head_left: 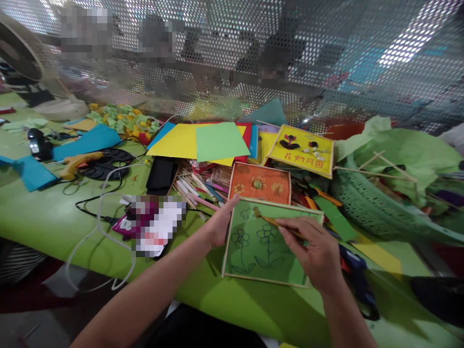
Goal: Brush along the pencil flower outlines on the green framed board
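My left hand (220, 223) grips the left edge of a green framed picture (250, 263), thumb along its upper left corner. Flowers and a cloud are drawn on it in dark outline, and thin sticks form its frame. My right hand (316, 249) is closed round a slim paintbrush (270, 220). The brush's yellowish tip touches the picture near the cloud at the top. Just behind lies an orange framed picture (266, 171) with flower shapes and a round piece in the middle. A yellow framed picture (308, 157) with figures and red writing leans farther back.
A green basket (362, 203) with paper stands right, near a dark blue glue gun (357, 275). Pens and sticks (197, 188), coloured paper sheets (221, 140) and a phone (161, 229) lie left of the pictures. Farther left are a yellow glue gun (79, 164), cables and a fan (25, 53).
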{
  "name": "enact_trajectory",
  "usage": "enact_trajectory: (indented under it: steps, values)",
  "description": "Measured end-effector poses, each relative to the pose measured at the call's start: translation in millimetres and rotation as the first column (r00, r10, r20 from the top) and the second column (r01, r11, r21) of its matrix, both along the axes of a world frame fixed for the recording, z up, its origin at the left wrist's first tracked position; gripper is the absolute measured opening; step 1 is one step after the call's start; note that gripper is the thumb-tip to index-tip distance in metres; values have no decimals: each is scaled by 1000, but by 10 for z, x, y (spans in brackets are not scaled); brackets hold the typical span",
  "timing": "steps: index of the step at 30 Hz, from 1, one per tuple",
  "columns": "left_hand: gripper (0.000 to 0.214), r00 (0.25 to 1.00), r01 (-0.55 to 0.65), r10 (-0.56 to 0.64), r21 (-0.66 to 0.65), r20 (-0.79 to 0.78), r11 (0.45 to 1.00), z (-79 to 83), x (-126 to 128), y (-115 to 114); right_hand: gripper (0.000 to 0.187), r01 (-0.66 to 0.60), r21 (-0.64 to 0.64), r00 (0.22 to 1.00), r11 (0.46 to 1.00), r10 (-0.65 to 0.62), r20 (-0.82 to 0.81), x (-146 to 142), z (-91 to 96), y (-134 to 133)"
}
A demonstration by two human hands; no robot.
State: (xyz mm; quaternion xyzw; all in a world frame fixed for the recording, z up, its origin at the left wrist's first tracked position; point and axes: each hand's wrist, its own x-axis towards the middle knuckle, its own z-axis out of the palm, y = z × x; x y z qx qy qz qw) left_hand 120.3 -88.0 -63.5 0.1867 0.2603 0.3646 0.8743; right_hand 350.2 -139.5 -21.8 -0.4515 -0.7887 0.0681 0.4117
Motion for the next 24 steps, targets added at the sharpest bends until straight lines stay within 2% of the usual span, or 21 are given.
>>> enact_trajectory:
  steps: [6, 16, 24]
  values:
    - [64, 1000, 10, -9, -35, 11, 999, -62, -14, 7, 13, 17, 1, 1000, 1000, -17, 6, 28, -30, -4]
    - [68, 997, 41, -45, 53, 68, 998, -47, -12, -18, 14, 3, 31, 1000, 1000, -3, 28, 14, -40, 3]
    - [65, 999, 38, -37, 27, -33, 999, 4, 16, -59, 14, -4, 57, 999, 998, 2, 33, -23, -33, 12]
